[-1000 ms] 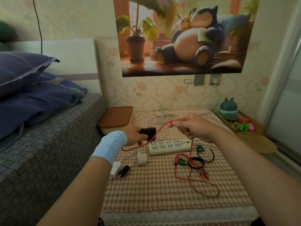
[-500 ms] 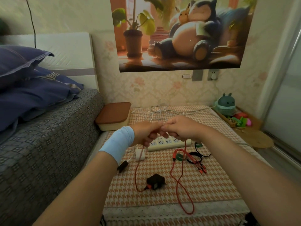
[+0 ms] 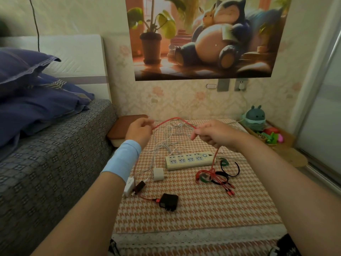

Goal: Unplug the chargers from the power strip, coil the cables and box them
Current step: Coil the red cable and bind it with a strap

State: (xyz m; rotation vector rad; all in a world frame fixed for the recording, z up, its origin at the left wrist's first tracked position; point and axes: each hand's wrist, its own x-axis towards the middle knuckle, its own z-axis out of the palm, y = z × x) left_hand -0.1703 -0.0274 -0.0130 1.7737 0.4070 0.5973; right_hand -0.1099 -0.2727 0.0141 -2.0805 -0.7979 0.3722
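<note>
- Two chargers are seen nearest on the checked tablecloth: a black charger, lying unplugged with a red cable attached, and a white charger beside the left forearm.
- One white cube charger is seen just beyond, joined to a tangle of white cables.
- A bundle of cable ends, red and black with green ties, lies just in front of the power strip, whose sockets all appear empty.
- Above the strip, the red cable is stretched in a shallow arc between both hands. It is pinched by the curled fingers of the left hand and gripped in the closed fingers of the right hand, from which it drops to the bundle.
- Coiling of the red cable is judged to be the step in hand. Unplugging appears done, and nothing is seen boxed.
- Next, even loops would need to be gathered into one hand, with the black charger drawn up along with them.
- The brown-lidded box, shut at the table's far left behind the left hand, would have to be opened first.
- A small grey mark is printed on the white charger but is too small to be read. No brand can be made out on the strip.
</note>
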